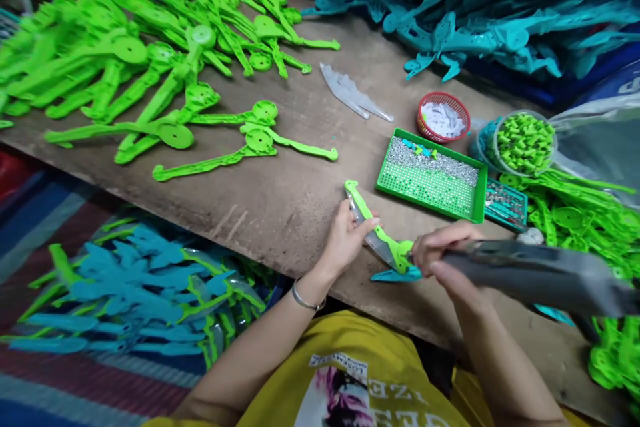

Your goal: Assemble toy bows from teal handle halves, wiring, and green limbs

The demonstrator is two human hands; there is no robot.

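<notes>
My left hand (345, 233) is closed round a long lime-green plastic part (367, 210), its thumb pressed on top. A clear, greyish plastic blade (381, 248) lies along that part, and a turquoise piece (397, 275) sticks out at its lower end. In my right hand (445, 250) is a dark electric screwdriver (530, 273), held near its front end. Its tip points at the round end of the green part; the fingers hide the exact contact. The tool's rear is blurred.
Green parts (175, 73) are heaped at the left, turquoise ones (475, 13) at the back right. A green tray (430, 203) of small metal pieces, a red basket (445, 97) and a tub of green caps (525, 143) stand beyond my hands. Assembled pieces (130, 287) lie below the table's edge.
</notes>
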